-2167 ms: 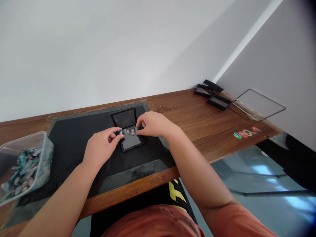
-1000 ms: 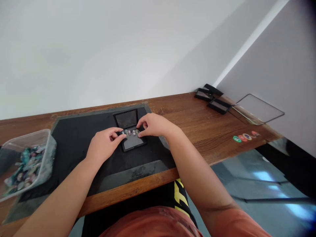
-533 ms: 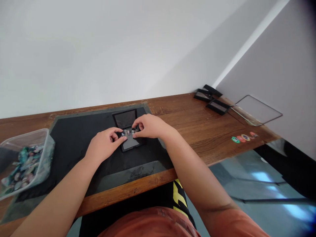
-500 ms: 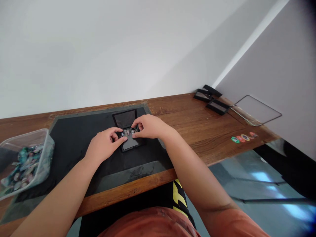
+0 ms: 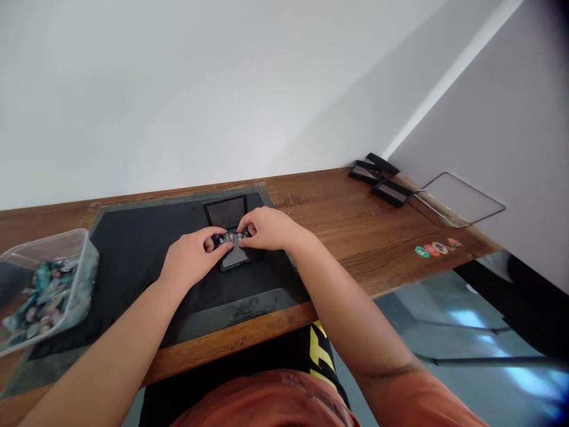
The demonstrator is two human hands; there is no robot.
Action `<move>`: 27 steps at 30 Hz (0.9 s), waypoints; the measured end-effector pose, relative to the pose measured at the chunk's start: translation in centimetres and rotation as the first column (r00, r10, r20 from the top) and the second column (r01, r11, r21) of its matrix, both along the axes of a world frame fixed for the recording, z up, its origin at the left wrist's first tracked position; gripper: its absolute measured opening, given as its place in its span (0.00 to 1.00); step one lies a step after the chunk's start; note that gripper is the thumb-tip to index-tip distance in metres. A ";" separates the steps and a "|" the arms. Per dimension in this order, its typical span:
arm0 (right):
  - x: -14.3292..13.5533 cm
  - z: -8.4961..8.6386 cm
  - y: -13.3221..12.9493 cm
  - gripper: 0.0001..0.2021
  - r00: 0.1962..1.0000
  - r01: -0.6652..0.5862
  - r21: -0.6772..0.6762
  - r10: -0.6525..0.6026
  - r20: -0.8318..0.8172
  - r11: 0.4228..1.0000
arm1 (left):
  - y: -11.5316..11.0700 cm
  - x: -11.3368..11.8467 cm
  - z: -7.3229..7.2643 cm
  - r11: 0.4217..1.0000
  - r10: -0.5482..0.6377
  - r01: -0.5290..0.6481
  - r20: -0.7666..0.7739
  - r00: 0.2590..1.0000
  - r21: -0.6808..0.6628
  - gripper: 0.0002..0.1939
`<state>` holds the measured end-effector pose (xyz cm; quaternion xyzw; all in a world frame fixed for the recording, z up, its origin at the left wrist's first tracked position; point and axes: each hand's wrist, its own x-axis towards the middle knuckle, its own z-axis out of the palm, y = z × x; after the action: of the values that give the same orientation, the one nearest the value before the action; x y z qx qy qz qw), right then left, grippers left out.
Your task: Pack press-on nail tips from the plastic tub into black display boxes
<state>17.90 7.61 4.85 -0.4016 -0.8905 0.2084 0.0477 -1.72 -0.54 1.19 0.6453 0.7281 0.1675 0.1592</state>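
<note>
A small black box [image 5: 235,258] with a grey lining stands on the dark mat, its lid [image 5: 226,212] tilted up at the back. Across the upper part of its inside runs a row of small shiny beads [image 5: 229,237]; whether they are strung together I cannot tell. My left hand [image 5: 192,252] pinches the left end of this row between thumb and forefinger. At the right end, my right hand [image 5: 267,228] has its thumb and forefinger closed on the beads in the same way. The fingers hide both ends of the row.
A clear plastic tub [image 5: 84,279] of wrapped small pieces [image 5: 48,296] stands at the left. Several black boxes [image 5: 391,193] lie at the back right beside a thin wire frame [image 5: 473,191]. Round coloured stickers [image 5: 431,249] lie near the right end of the wooden table [image 5: 329,213].
My left hand has shifted slightly right along the beads, closer to my right hand. My right hand has stayed almost in place.
</note>
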 end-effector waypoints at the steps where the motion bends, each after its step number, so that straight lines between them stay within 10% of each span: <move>1: 0.0 0.0 0.0 0.14 1.000 0.001 0.000 -0.001 -0.001 1.000 | -0.1 0.0 0.0 1.000 -0.006 0.006 -0.012 1.000 0.001 0.24; 27: 0.9 0.8 -0.1 0.17 0.999 0.021 -0.028 -0.020 0.036 0.999 | -0.6 -2.6 0.6 0.995 -0.051 0.053 0.021 0.998 -0.086 0.25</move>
<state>18.78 7.54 5.60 -0.4150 -0.8840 0.2132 0.0283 -4.28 -1.12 1.84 0.6549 0.7161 0.1378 0.1981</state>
